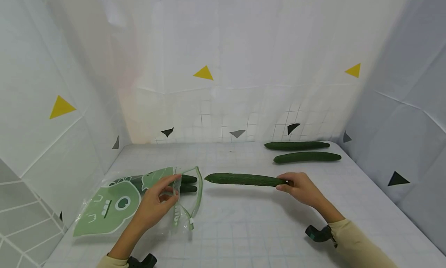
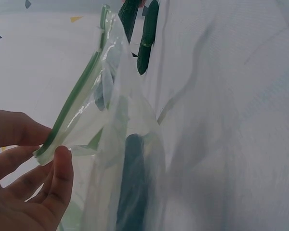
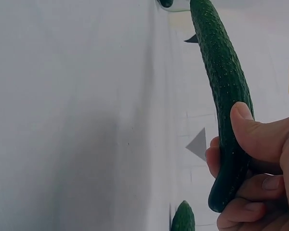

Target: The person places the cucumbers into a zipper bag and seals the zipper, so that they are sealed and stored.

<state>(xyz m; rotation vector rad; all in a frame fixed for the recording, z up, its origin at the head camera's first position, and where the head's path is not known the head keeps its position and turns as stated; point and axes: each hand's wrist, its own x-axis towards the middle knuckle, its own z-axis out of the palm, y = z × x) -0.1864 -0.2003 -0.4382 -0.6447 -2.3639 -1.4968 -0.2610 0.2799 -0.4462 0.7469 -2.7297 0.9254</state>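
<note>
A clear zip bag (image 1: 118, 210) printed with a green cartoon figure lies on the left side of the table, its green-edged mouth facing right and spread apart. Two cucumbers (image 1: 188, 188) are inside, their ends showing near the mouth. My left hand (image 1: 156, 201) pinches the bag's edge; in the left wrist view the thumb and fingers meet at the green zip strip (image 2: 72, 103). My right hand (image 1: 300, 187) grips a long dark green cucumber (image 1: 244, 179) by its right end, above the table. The cucumber's far tip points at the bag's mouth, a little apart from it.
Two more cucumbers, a rear one (image 1: 297, 145) and a front one (image 1: 307, 157), lie side by side at the table's back right. White sheets (image 1: 244, 40) with yellow, black and grey patches wall in the back and both sides. The table (image 1: 251, 229) has a pale grid cover.
</note>
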